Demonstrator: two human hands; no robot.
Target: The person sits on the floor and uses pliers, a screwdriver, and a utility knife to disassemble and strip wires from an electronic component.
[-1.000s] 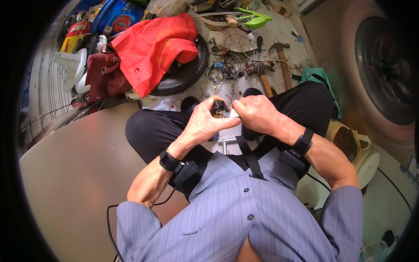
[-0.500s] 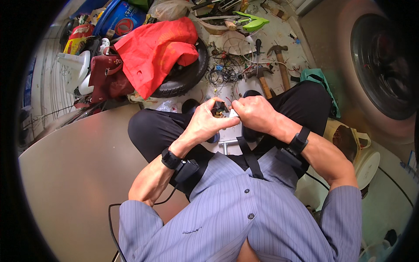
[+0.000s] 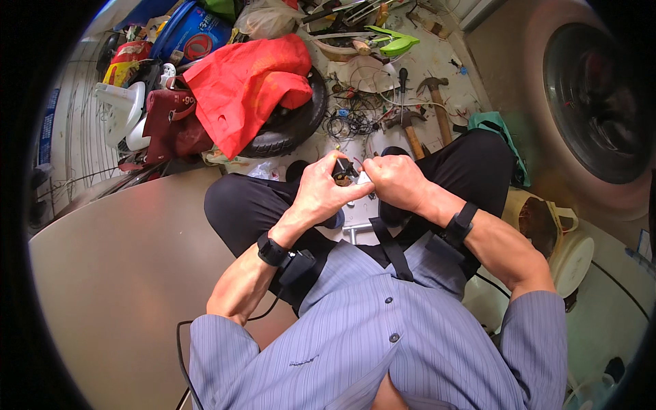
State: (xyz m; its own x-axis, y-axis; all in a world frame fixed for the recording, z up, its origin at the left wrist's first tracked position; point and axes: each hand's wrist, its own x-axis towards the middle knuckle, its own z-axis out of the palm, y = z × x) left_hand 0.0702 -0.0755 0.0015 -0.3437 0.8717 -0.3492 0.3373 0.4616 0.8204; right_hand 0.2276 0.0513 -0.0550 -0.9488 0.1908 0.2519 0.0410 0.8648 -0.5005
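Observation:
Both of my hands meet between my knees. My left hand [image 3: 316, 193] pinches a small black part [image 3: 346, 168] with brass-coloured bits between curled fingers and thumb. A small white piece [image 3: 363, 179] shows between the left thumb tip and my right hand [image 3: 398, 182]. The right hand is closed in a fist against it, and its fingers hide whatever they grip. Below the hands, a metal T-shaped bar [image 3: 354, 228] stands between my legs.
Ahead on the floor lie two hammers [image 3: 437, 109], a screwdriver [image 3: 403, 80] and tangled black wire [image 3: 347, 123]. A red bag [image 3: 249, 85] covers part of a tyre [image 3: 290, 133] at left. A round dark door [image 3: 598, 102] is at right, near a yellow container [image 3: 533, 215].
Both hands keep their hold close together, almost in place. The black part shows slightly more and seems a little turned. The whole view has shifted slightly.

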